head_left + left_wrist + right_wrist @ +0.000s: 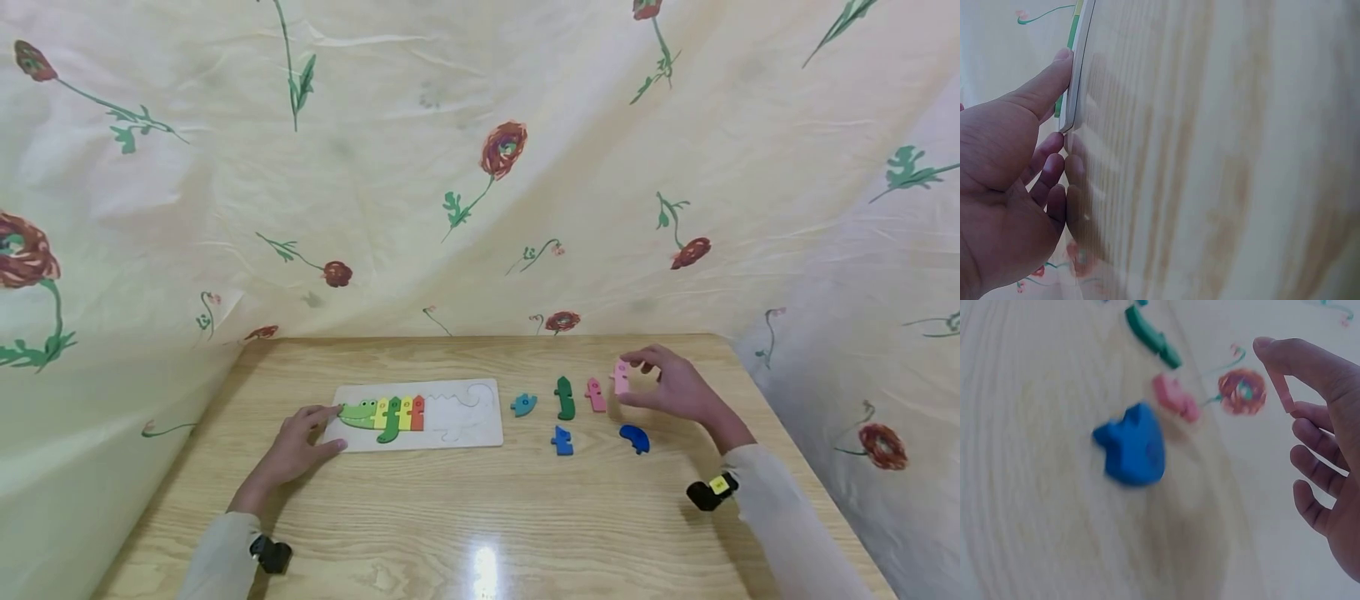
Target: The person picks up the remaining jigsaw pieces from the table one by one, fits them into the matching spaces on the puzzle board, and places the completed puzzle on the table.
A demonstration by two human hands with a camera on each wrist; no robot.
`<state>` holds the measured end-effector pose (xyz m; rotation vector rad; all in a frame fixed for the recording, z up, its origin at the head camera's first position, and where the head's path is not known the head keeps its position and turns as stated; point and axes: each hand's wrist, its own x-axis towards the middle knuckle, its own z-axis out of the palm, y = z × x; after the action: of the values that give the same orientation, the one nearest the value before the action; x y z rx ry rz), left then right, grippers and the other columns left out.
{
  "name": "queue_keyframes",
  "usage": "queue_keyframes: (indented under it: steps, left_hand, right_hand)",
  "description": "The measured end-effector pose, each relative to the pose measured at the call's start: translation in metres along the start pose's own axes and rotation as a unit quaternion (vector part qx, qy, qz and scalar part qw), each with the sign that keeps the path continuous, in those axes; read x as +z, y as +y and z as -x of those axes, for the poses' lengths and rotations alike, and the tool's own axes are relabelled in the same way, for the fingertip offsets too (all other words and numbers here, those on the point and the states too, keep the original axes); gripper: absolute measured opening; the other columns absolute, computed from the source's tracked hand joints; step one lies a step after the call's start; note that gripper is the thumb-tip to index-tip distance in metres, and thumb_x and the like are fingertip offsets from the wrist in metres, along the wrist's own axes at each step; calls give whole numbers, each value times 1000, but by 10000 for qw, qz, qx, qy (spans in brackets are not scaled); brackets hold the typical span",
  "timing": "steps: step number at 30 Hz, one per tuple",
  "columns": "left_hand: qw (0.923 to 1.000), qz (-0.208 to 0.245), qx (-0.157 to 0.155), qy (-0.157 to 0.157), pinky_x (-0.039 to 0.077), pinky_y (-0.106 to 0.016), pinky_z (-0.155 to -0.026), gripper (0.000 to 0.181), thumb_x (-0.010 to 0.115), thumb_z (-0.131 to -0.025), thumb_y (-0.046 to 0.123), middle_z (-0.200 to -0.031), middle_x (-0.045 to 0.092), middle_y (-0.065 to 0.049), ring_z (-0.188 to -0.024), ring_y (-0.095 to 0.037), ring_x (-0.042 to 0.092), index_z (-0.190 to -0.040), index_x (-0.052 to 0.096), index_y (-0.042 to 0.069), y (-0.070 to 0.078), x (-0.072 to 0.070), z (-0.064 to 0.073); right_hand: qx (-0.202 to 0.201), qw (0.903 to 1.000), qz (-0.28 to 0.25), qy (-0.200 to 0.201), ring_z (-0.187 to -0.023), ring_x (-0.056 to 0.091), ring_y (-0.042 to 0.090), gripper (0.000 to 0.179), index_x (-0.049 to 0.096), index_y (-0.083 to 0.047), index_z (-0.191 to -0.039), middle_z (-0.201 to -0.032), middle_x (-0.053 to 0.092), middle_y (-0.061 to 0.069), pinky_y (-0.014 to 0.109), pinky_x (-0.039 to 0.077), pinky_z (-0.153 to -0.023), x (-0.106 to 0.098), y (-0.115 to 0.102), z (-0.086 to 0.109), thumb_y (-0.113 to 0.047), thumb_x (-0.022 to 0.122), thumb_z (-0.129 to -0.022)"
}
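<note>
A pale puzzle board [465, 433] lies on the table with a crocodile partly filled in: a green head [358, 414], yellow and green body pieces and a red-orange piece [417, 413]. My left hand [296, 446] rests at the board's left end, index finger by the head and thumb at the near corner. In the left wrist view, the thumb [1054, 78] touches the board's edge. To the right, my right hand [671, 387] pinches a pink puzzle piece [621, 377] between thumb and fingers, held above the table in the right wrist view.
Loose pieces lie right of the board: a light-blue piece [524, 405], a dark-green piece [565, 398], another pink piece [596, 395], a blue piece [562, 441] and a curved blue piece [636, 437]. Flowered cloth [390, 192] hangs behind the wooden table [420, 517].
</note>
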<state>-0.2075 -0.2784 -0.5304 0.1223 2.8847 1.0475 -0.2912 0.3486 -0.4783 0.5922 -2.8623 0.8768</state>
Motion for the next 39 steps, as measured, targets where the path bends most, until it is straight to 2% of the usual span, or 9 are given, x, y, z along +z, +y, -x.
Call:
queue_keyframes:
  steps: [4,11,15,24,33,39]
  left_hand:
    - [10000,-2,9,-1,37,-68,-107,65,76,-94,30,-153,39,-26,-134,-47,34,-151,51,10,1,-1,0]
    - [10000,24,-62,-31,36,-68,-108,66,76,-94,31,-154,38,-26,-134,-46,34,-151,50,10,0,-2,1]
    - [10000,12,-72,-42,36,-68,-108,66,76,-93,32,-154,38,-26,-135,-46,34,-151,51,11,-2,-1,1]
    - [10000,-29,42,-14,36,-68,-107,66,76,-94,32,-153,39,-25,-134,-46,35,-151,50,11,-6,-1,2]
    - [10000,-4,-43,72,35,-68,-107,67,76,-94,32,-154,38,-25,-134,-46,34,-151,50,11,-2,4,16]
    - [9999,-5,-128,117,36,-68,-107,66,76,-94,30,-154,38,-25,-134,-45,34,-152,50,12,4,8,24]
  right_hand:
    - [-161,9999,-17,35,-101,56,34,69,64,-8,-133,-119,62,12,39,49,-75,-2,-18,-5,-40,89,-78]
    - [-611,9979,-51,210,-98,56,25,64,67,-5,-129,-113,64,10,46,52,-79,1,-48,-14,-36,91,-77]
    - [-694,9973,-131,218,-99,56,22,65,68,-7,-129,-114,63,6,42,51,-78,6,-62,-17,-37,91,-76]
    - [-818,9960,-350,132,-102,56,22,67,67,-8,-131,-111,62,3,43,51,-83,18,-101,-24,-38,91,-76]
    - [-1103,9929,-452,-9,-103,58,27,68,66,-9,-132,-119,63,12,47,53,-83,30,-128,-32,-41,90,-77]
    - [-1212,9911,-548,-90,-103,57,24,67,67,-11,-131,-116,61,5,45,52,-84,43,-141,-38,-40,91,-75]
